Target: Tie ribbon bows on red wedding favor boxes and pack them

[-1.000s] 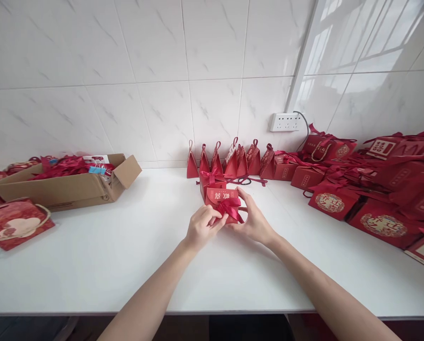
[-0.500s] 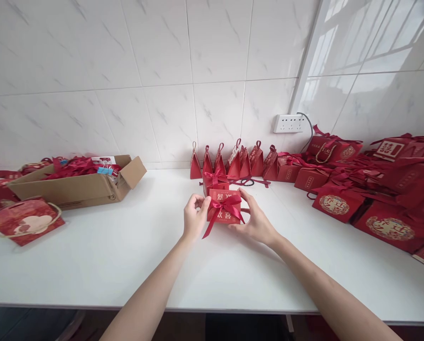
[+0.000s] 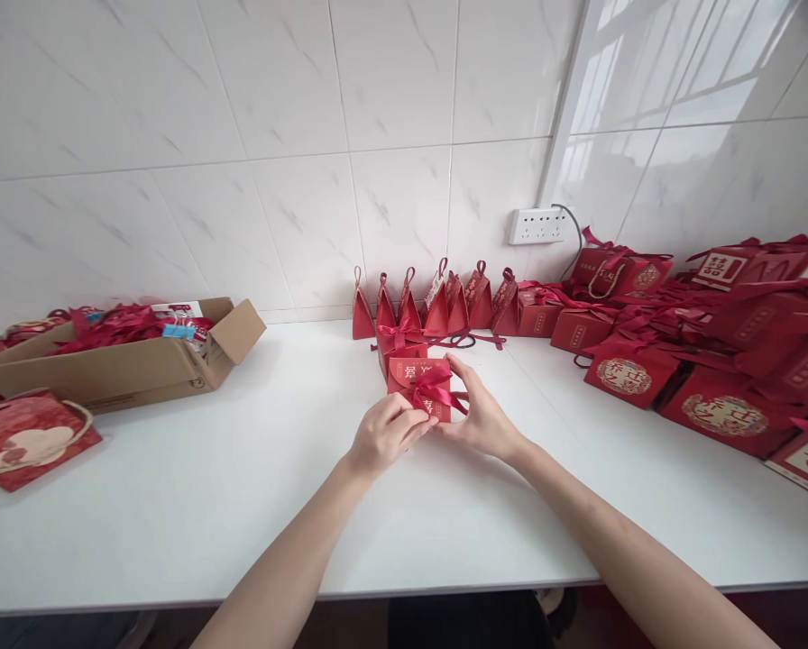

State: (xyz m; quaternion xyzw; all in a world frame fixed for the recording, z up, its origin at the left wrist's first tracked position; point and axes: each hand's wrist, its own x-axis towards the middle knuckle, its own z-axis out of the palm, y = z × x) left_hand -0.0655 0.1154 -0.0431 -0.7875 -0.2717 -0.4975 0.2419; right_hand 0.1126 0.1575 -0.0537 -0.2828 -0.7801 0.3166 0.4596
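Note:
A small red gift box (image 3: 408, 368) with gold lettering is in front of me, held at the middle of the white table (image 3: 350, 532). A dark red ribbon bow (image 3: 433, 386) is tied across it. My right hand (image 3: 483, 416) grips the box from its right side, thumb below and fingers at the back. At the box's lower left, my left hand (image 3: 389, 431) is closed in a pinch on the ribbon's tail, whose end is hidden by the fingers. Just behind stands another red box with a bow (image 3: 402, 339).
Several triangular red boxes (image 3: 436, 314) line the wall. A cardboard box (image 3: 133, 383) full of ribbons stands left, with a patterned red box with a cord handle (image 3: 32, 442) before it. Many red gift boxes (image 3: 721, 410) are piled right. A power strip (image 3: 537, 226) hangs on the wall.
My left hand has moved from the box's left edge to its lower front and closed on the ribbon tail. The right hand keeps its grip. The view has shifted slightly right.

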